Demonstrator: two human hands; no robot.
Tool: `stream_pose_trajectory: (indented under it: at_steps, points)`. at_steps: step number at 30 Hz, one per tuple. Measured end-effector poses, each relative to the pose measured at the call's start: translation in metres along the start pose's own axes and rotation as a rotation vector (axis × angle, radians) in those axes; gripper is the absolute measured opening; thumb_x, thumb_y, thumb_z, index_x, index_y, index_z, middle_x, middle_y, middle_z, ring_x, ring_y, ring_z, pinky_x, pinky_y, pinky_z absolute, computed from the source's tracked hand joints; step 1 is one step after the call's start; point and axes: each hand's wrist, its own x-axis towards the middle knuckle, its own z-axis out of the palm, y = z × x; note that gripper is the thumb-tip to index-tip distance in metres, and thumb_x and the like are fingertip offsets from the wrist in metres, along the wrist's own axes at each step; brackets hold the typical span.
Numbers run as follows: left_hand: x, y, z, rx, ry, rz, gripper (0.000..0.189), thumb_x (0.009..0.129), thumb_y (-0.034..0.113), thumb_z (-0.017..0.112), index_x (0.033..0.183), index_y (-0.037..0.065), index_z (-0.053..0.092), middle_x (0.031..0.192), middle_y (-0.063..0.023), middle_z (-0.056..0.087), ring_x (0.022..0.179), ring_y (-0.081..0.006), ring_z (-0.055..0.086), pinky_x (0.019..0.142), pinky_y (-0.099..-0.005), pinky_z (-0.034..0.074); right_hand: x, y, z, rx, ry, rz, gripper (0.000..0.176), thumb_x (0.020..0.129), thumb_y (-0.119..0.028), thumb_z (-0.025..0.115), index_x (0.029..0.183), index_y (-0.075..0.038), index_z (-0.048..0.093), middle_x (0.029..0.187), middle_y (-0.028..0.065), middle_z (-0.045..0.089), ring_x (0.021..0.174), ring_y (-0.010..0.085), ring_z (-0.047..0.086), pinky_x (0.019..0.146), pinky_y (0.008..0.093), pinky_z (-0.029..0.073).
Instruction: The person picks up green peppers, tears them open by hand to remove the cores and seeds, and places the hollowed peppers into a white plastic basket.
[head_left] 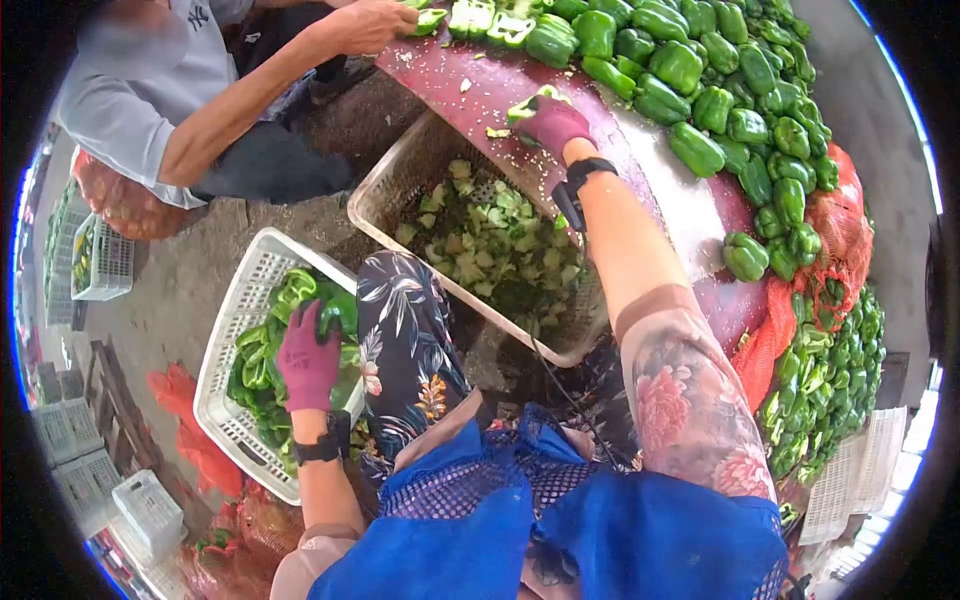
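Note:
My right hand [555, 124], in a pink glove, grips a cut green bell pepper half [524, 110] over the reddish work surface [455, 85]. Small seeds and a pepper scrap lie beside it. My left hand [308, 358], also gloved in pink with dark fingertips, reaches down into a white plastic crate [222, 400] of cut green peppers [256, 360]. Its fingers are spread and touch the peppers near a larger green piece [340, 314]. Whether any piece is held under the left palm is hidden.
Whole bell peppers [675, 68] are heaped along the surface. Below it, a crate [440, 270] holds pale green cores and scraps. A co-worker's hand [375, 25] holds a pepper piece at upper left. Red mesh sacks [840, 235] and stacked crates [75, 440] stand around.

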Motion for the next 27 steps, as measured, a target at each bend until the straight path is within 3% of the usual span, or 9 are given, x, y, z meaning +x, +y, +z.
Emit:
stream_pose_trajectory:
  at_steps: [6, 8, 11, 15, 16, 19, 22, 23, 27]
  points:
    - [0.019, 0.05, -0.046, -0.496, 0.29, 0.23, 0.038, 0.085, 0.008, 0.066, 0.122, 0.003, 0.06, 0.118, -0.0151, 0.063, 0.11, -0.0278, 0.061, 0.093, -0.0365, 0.048, -0.115, 0.02, -0.002, 0.974, -0.197, -0.06, 0.048, 0.08, -0.025, 0.072, 0.119, 0.001, 0.062, 0.111, 0.011, 0.066, 0.099, 0.0158, 0.06, 0.083, 0.0278, 0.048]
    - [0.022, 0.072, -0.051, -0.894, 0.138, 0.199, 0.046, 0.086, 0.004, 0.063, 0.131, 0.001, 0.054, 0.126, -0.0099, 0.061, 0.117, -0.0185, 0.055, 0.102, -0.032, 0.041, -0.15, 0.028, 0.003, 1.025, -0.333, -0.323, 0.05, 0.082, -0.024, 0.074, 0.121, 0.002, 0.059, 0.106, 0.0059, 0.065, 0.095, 0.0153, 0.06, 0.08, 0.0274, 0.05]
    - [0.019, 0.138, -0.05, -1.29, -0.18, 0.558, 0.06, 0.087, 0.009, 0.061, 0.143, 0.005, 0.04, 0.137, -0.0084, 0.052, 0.122, -0.0195, 0.052, 0.104, -0.0326, 0.04, -0.229, 0.008, -0.009, 1.325, -0.595, -0.275, 0.042, 0.085, -0.019, 0.071, 0.121, -0.001, 0.059, 0.106, 0.0023, 0.066, 0.093, 0.0108, 0.06, 0.08, 0.0258, 0.049]
    - [-0.007, 0.183, -0.022, -1.679, -0.891, 0.409, 0.066, 0.084, 0.025, 0.069, 0.141, 0.006, 0.04, 0.133, -0.0088, 0.053, 0.121, -0.0181, 0.05, 0.103, -0.0317, 0.04, -0.289, 0.009, 0.002, 1.628, -0.778, -0.28, 0.042, 0.087, -0.016, 0.069, 0.124, 0.0, 0.057, 0.107, 0.0013, 0.065, 0.094, 0.01, 0.06, 0.084, 0.0264, 0.049]
    - [-0.013, 0.192, -0.021, -1.704, -1.06, 0.36, 0.066, 0.083, 0.028, 0.071, 0.139, 0.006, 0.042, 0.131, -0.0085, 0.054, 0.12, -0.0179, 0.05, 0.102, -0.0315, 0.041, -0.292, 0.015, 0.005, 1.587, -0.73, -0.286, 0.042, 0.087, -0.018, 0.069, 0.123, 0.001, 0.057, 0.107, 0.0017, 0.065, 0.095, 0.0101, 0.059, 0.084, 0.0267, 0.049]
    - [-0.004, 0.188, 0.033, -1.525, -0.782, 0.305, 0.06, 0.08, 0.031, 0.076, 0.128, 0.006, 0.049, 0.12, -0.0059, 0.058, 0.11, -0.0145, 0.053, 0.096, -0.0291, 0.044, -0.272, 0.056, 0.055, 1.414, -0.434, -0.345, 0.042, 0.087, -0.022, 0.068, 0.12, 0.002, 0.059, 0.105, 0.0062, 0.066, 0.094, 0.0107, 0.058, 0.084, 0.0292, 0.049]
    - [0.0, 0.192, 0.053, -0.841, -0.27, 0.347, 0.052, 0.079, 0.028, 0.079, 0.119, 0.007, 0.053, 0.108, -0.0034, 0.06, 0.099, -0.0116, 0.054, 0.087, -0.027, 0.046, -0.258, 0.072, 0.083, 0.95, 0.027, -0.291, 0.043, 0.083, -0.02, 0.067, 0.119, 0.002, 0.059, 0.102, 0.0135, 0.068, 0.094, 0.0165, 0.062, 0.083, 0.0326, 0.05]
    - [-0.001, 0.196, 0.055, -0.926, -0.214, 0.319, 0.048, 0.077, 0.025, 0.082, 0.112, 0.006, 0.057, 0.101, -0.0018, 0.061, 0.093, -0.0104, 0.053, 0.082, -0.0266, 0.046, -0.251, 0.076, 0.1, 0.901, 0.16, -0.25, 0.043, 0.079, -0.017, 0.065, 0.118, 0.0, 0.059, 0.103, 0.0203, 0.067, 0.095, 0.0288, 0.066, 0.083, 0.0373, 0.051]
    - [0.006, 0.195, 0.035, -1.213, -0.337, 0.334, 0.043, 0.074, 0.022, 0.084, 0.108, 0.006, 0.063, 0.101, -0.0057, 0.066, 0.095, -0.0143, 0.058, 0.085, -0.0303, 0.048, -0.261, 0.059, 0.062, 0.452, 0.233, -0.254, 0.045, 0.078, -0.021, 0.067, 0.119, -0.005, 0.058, 0.107, 0.0233, 0.064, 0.098, 0.0439, 0.06, 0.084, 0.044, 0.051]
